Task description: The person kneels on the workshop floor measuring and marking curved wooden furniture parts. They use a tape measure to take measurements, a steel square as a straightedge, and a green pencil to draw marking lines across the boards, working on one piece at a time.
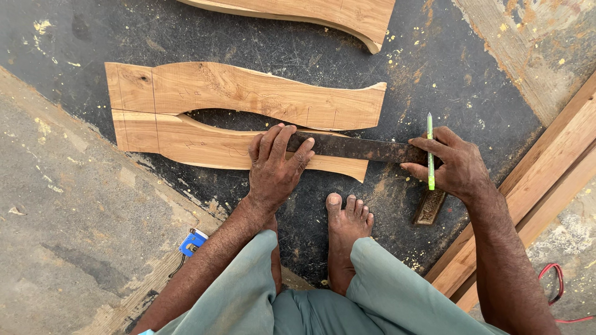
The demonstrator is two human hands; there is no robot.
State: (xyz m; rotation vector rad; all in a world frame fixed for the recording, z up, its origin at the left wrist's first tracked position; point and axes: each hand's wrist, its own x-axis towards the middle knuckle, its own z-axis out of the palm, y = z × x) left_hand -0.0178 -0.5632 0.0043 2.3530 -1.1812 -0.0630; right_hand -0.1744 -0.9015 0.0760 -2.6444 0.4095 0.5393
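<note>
Left hand (273, 164) spread flat, pinning the dark metal square (357, 147) across the lower curved wooden piece (186, 141) to steady it, right hand (452, 162) fingers pinching a green pencil (429, 152) at the square's far end.

Left hand (275, 162) flat, fingers spread, pressing down; right hand (452, 162) curled in a pinch grip.
</note>
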